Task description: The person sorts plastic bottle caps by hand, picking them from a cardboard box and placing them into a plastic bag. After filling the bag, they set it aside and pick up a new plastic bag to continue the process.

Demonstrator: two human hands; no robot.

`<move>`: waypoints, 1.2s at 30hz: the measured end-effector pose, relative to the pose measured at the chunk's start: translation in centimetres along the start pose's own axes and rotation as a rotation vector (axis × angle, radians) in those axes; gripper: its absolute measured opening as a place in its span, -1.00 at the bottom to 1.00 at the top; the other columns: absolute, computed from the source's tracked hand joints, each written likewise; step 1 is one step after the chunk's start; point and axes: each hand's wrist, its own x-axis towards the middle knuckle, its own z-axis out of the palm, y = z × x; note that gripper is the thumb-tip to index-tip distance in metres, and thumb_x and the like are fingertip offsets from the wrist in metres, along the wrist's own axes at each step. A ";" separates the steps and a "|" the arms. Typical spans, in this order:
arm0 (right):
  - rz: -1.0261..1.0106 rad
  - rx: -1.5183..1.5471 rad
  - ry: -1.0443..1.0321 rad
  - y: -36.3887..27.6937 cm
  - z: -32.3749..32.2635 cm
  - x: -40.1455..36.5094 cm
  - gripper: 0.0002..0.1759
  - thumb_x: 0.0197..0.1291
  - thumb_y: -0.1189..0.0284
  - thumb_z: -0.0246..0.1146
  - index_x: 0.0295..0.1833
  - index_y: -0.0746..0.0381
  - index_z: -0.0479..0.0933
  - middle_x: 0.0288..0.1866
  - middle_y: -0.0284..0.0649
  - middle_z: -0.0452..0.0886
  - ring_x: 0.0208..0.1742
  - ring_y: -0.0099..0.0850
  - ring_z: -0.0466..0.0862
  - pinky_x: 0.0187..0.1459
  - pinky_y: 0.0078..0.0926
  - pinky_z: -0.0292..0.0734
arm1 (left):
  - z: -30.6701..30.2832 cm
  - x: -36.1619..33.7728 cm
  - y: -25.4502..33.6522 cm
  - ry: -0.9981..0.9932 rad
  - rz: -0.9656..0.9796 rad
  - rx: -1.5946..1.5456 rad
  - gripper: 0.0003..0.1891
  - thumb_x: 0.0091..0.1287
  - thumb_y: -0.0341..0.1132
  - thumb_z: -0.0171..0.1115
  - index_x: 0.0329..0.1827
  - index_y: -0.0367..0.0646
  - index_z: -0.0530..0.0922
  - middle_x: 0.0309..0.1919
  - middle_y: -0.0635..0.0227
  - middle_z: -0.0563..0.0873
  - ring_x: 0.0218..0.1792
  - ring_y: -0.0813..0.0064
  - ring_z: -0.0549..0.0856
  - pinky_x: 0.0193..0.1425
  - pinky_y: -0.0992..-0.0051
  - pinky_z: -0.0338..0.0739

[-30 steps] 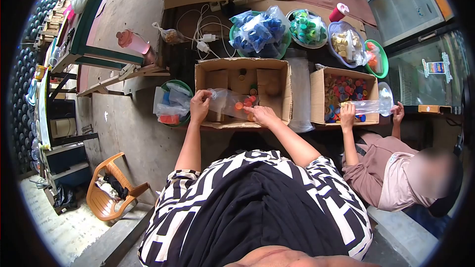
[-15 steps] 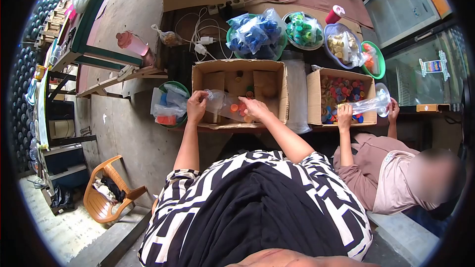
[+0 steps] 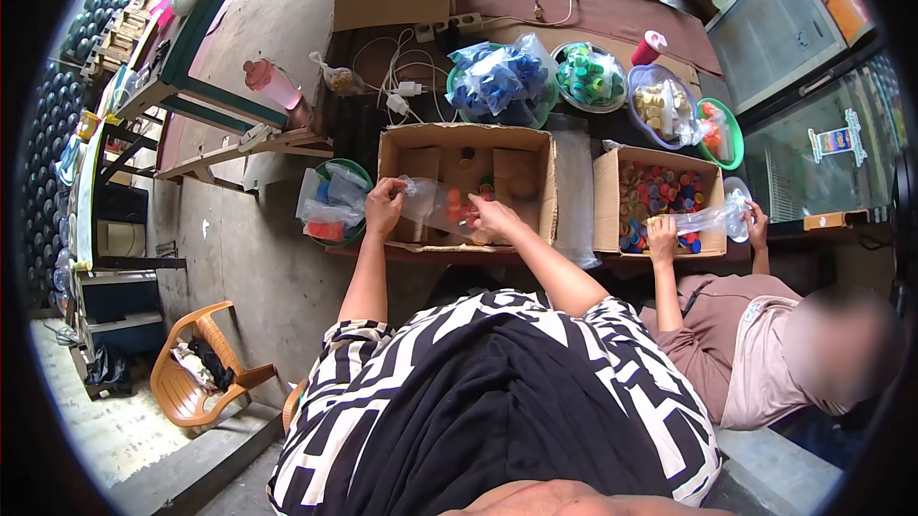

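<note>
Our left hand (image 3: 384, 206) pinches the plastic bag (image 3: 432, 202) at its mouth; right hand (image 3: 494, 217) clasps its side. Limp, light: hold the neck.

Right hand (image 3: 494, 217) has shifted leftward along the bag (image 3: 432, 202).

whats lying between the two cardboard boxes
A flat stack of clear plastic lies between the big open box and the box of colourful caps, seen in the head view.
</note>
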 end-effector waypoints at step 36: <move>-0.055 0.044 0.133 3.8 -0.6 -1.2 -0.32 0.00 0.41 0.24 0.35 0.00 0.38 0.05 -0.01 0.64 0.11 -0.10 0.61 0.12 -0.13 0.52 | 0.5 0.1 -0.9 0.020 0.057 0.008 -0.88 0.13 -0.46 0.21 -0.29 -0.17 0.65 -0.33 0.29 0.69 -0.35 0.38 0.70 -0.22 0.45 0.57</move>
